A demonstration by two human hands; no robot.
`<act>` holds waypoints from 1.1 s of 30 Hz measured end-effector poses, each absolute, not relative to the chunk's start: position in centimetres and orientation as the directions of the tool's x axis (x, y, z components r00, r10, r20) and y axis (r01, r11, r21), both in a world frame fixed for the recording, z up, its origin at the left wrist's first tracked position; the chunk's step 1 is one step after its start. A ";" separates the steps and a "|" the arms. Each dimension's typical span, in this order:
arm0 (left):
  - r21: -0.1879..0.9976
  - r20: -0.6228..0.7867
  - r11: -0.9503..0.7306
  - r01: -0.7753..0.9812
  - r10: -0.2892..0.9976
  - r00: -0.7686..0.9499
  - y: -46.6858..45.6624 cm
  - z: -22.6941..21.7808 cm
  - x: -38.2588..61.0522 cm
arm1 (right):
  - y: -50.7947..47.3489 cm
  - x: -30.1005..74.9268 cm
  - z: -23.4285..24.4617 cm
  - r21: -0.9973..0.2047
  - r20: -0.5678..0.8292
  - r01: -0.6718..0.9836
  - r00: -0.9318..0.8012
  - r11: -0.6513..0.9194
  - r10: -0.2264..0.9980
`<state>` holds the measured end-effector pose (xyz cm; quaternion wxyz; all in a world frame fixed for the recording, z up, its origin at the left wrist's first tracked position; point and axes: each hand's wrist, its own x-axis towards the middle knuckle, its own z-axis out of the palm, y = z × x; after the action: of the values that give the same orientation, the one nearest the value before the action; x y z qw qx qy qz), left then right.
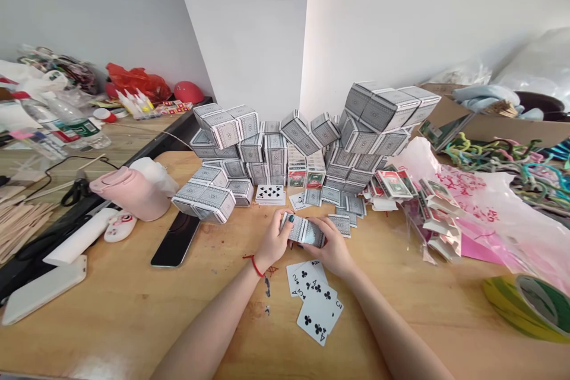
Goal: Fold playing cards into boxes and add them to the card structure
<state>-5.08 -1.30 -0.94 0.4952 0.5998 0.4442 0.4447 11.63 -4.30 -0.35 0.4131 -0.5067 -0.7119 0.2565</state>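
Note:
Both my hands hold one deck of playing cards (305, 231) with a grey patterned back, just above the wooden table (133, 309). My left hand (275, 243) grips its left end, fingers curled, a red string on the wrist. My right hand (332, 249) wraps round its right end. Directly under my wrists lie several face-up club cards (315, 300), fanned out. A face-up spade card (270, 192) rests on a small stack further back.
A heap of grey card boxes (307, 139) lines the wall. Loose cards (338, 202) and red-printed packs (394, 184) lie in front of it. A phone (176, 238), a pink bottle (133, 190), a pink plastic bag (490, 214) and green tape (529, 306) flank the work area.

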 end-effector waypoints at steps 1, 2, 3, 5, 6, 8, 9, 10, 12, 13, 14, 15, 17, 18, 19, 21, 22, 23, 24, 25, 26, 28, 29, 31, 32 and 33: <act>0.984 0.115 -0.138 0.111 0.974 0.194 -1.3 -0.9 -5.1 | -4.3 11.7 -0.2 -0.778 0.334 0.514 -0.147 0.361 0.931; 0.981 0.129 -0.153 0.123 0.974 0.184 -1.3 -0.9 -5.1 | -4.3 11.7 0.0 -0.773 0.339 0.519 -0.148 0.365 0.929; 0.979 0.136 -0.160 0.128 0.974 0.179 -1.3 -0.9 -5.1 | -4.4 11.7 0.1 -0.769 0.343 0.522 -0.148 0.368 0.927; 0.978 0.140 -0.164 0.131 0.974 0.176 -1.4 -0.8 -5.1 | -4.4 11.7 0.3 -0.765 0.351 0.526 -0.145 0.373 0.925; 0.977 0.141 -0.165 0.133 0.975 0.174 -1.4 -0.7 -5.1 | -4.4 11.7 0.4 -0.763 0.355 0.527 -0.144 0.375 0.924; 0.976 0.143 -0.167 0.137 0.975 0.167 -1.5 -0.6 -5.0 | -4.4 11.7 0.4 -0.758 0.359 0.533 -0.140 0.376 0.923; 0.977 0.143 -0.166 0.136 0.976 0.165 -1.5 -0.6 -5.0 | -4.4 11.7 0.3 -0.754 0.361 0.538 -0.138 0.376 0.922; 0.978 0.141 -0.163 0.133 0.976 0.164 -1.5 -0.6 -5.0 | -4.4 11.7 0.3 -0.750 0.362 0.544 -0.136 0.375 0.922; 0.980 0.129 -0.150 0.128 0.978 0.165 -1.6 -0.6 -4.9 | -4.3 11.7 0.3 -0.743 0.362 0.557 -0.131 0.371 0.923; 0.981 0.124 -0.146 0.131 0.979 0.164 -1.6 -0.7 -4.9 | -4.3 11.7 0.2 -0.740 0.362 0.563 -0.129 0.368 0.923; 0.979 0.126 -0.148 0.138 0.980 0.156 -1.6 -0.7 -4.9 | -4.3 11.7 0.2 -0.736 0.362 0.569 -0.126 0.366 0.924; 0.977 0.131 -0.153 0.149 0.981 0.144 -1.5 -0.8 -5.0 | -4.4 11.7 0.2 -0.733 0.361 0.575 -0.121 0.362 0.925; 0.970 0.152 -0.171 0.174 0.982 0.115 -1.5 -1.0 -4.9 | -4.4 11.5 0.1 -0.726 0.363 0.589 -0.109 0.354 0.925; 0.967 0.158 -0.175 0.184 0.982 0.102 -1.4 -1.0 -4.9 | -4.4 11.5 0.0 -0.722 0.366 0.597 -0.101 0.351 0.925; 0.966 0.160 -0.175 0.190 0.983 0.090 -1.4 -1.1 -4.9 | -4.5 11.4 -0.1 -0.715 0.370 0.606 -0.094 0.348 0.924; 0.967 0.156 -0.167 0.192 0.985 0.072 -1.3 -1.2 -4.8 | -4.6 11.1 -0.4 -0.698 0.381 0.629 -0.080 0.343 0.921; 0.968 0.155 -0.165 0.190 0.986 0.064 -1.2 -1.2 -4.8 | -4.6 11.0 -0.5 -0.689 0.388 0.640 -0.073 0.341 0.919; 0.969 0.155 -0.164 0.186 0.986 0.062 -1.2 -1.2 -4.8 | -4.6 10.9 -0.7 -0.681 0.395 0.647 -0.068 0.342 0.916; 0.970 0.154 -0.164 0.179 0.986 0.064 -1.1 -1.2 -4.8 | -4.7 10.9 -0.8 -0.678 0.403 0.648 -0.067 0.347 0.913; 0.972 0.152 -0.162 0.170 0.986 0.072 -1.1 -1.2 -4.8 | -4.7 10.9 -0.8 -0.679 0.410 0.641 -0.071 0.357 0.909; 0.975 0.144 -0.156 0.156 0.986 0.083 -1.1 -1.1 -4.8 | -4.7 10.9 -0.8 -0.686 0.415 0.626 -0.083 0.371 0.906; 0.984 0.117 -0.131 0.124 0.986 0.115 -1.1 -0.9 -5.0 | -4.6 11.0 -0.6 -0.708 0.411 0.582 -0.122 0.401 0.903; 0.986 0.106 -0.121 0.112 0.986 0.129 -1.1 -0.8 -5.0 | -4.6 11.1 -0.5 -0.720 0.404 0.560 -0.140 0.408 0.904; 0.987 0.103 -0.120 0.108 0.983 0.150 -1.1 -0.5 -5.1 | -4.5 11.3 -0.3 -0.742 0.385 0.532 -0.159 0.408 0.909; 0.985 0.114 -0.132 0.113 0.981 0.156 -1.1 -0.4 -5.1 | -4.5 11.3 -0.3 -0.750 0.379 0.525 -0.159 0.403 0.912; 0.981 0.129 -0.149 0.122 0.979 0.158 -1.1 -0.3 -5.1 | -4.5 11.3 -0.3 -0.755 0.375 0.522 -0.153 0.397 0.914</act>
<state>-5.12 -1.13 -0.33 0.4656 0.6020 0.4570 0.4603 11.28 -4.50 -0.27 0.4202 -0.4969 -0.7226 0.2333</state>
